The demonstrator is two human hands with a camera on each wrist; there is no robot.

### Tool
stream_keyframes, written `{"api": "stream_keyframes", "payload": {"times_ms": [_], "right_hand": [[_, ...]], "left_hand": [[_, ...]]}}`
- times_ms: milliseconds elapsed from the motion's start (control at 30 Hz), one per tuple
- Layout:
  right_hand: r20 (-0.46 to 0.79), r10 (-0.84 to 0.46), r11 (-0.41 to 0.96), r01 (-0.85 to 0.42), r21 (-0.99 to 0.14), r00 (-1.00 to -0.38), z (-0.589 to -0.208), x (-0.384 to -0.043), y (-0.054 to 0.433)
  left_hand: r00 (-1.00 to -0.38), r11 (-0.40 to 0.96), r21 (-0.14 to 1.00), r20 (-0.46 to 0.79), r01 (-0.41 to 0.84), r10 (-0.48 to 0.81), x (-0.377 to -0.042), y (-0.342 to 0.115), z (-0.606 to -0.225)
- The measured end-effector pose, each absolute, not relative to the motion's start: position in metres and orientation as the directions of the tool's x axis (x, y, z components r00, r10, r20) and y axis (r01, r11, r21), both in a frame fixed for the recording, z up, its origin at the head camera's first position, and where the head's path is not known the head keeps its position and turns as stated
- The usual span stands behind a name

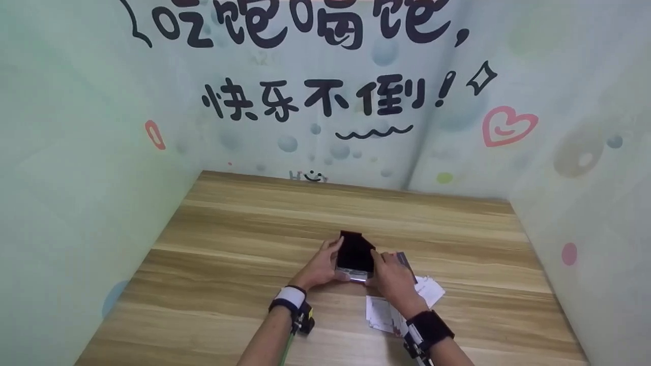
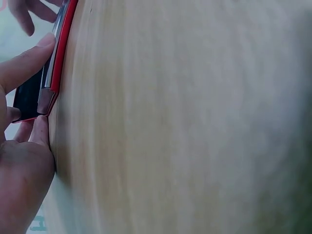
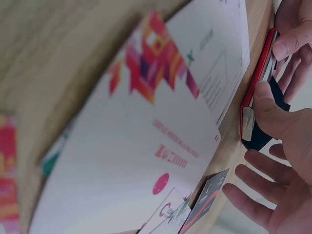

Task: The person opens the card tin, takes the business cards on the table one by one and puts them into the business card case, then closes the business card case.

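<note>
A card case (image 1: 356,252), open with its black lid raised, rests low over the table in the head view. It has a red outside and a silvery metal frame. My left hand (image 1: 321,267) holds its left side, thumb (image 2: 34,61) on the frame and fingertips about the lid and bottom edge. On the case's right side is my right hand (image 1: 394,274); its thumb (image 3: 265,100) presses the frame, one finger lies by the lid's edge, and the other fingers spread away. Whether cards lie inside cannot be seen clearly.
White printed cards (image 1: 381,312) lie loosely overlapping beside and under my right forearm. A dark card (image 3: 204,200) lies by them, near the right fingers. The wood-grain table (image 1: 244,218) is bordered by printed cloth walls (image 1: 305,147) at the back and both sides.
</note>
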State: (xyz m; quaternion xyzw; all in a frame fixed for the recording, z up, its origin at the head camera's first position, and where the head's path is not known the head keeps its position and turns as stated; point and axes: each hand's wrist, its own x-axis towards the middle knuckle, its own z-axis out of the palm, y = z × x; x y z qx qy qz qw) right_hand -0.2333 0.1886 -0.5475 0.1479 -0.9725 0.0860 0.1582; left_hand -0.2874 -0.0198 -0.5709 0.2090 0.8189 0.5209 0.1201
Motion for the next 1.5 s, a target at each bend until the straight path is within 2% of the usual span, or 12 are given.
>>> {"api": "stream_keyframes", "payload": {"times_ms": [100,367,733,800,1033,1267,1500], "right_hand": [[0.354,-0.31,0.927,-0.364,-0.094,-0.882,-0.547,-0.231,0.19],[0.294,-0.372,0.896,-0.424,-0.136,-0.881,-0.54,-0.228,0.194],[0.354,-0.453,0.845,-0.521,-0.121,-0.818,-0.535,-0.218,0.204],[0.345,-0.443,0.846,-0.513,-0.146,-0.828,-0.533,-0.215,0.207],[0.225,-0.327,0.882,-0.382,-0.276,-0.918,-0.528,-0.203,0.219],[0.212,-0.252,0.917,-0.303,-0.259,-0.944,-0.525,-0.186,0.228],[0.15,-0.287,0.92,-0.316,-0.232,-0.946,-0.523,-0.176,0.238]], "left_hand": [[-0.879,0.377,0.895,0.036,0.24,0.476,-0.287,-0.02,-0.571],[-0.872,0.374,0.898,0.022,0.232,0.489,-0.286,-0.018,-0.571],[-0.873,0.366,0.911,-0.012,0.192,0.488,-0.283,-0.021,-0.571],[-0.872,0.372,0.908,-0.016,0.192,0.489,-0.283,-0.022,-0.572],[-0.874,0.401,0.893,-0.017,0.205,0.486,-0.284,-0.023,-0.571],[-0.877,0.429,0.877,-0.017,0.218,0.48,-0.286,-0.023,-0.57],[-0.875,0.394,0.895,-0.007,0.211,0.484,-0.287,-0.023,-0.569]]}}
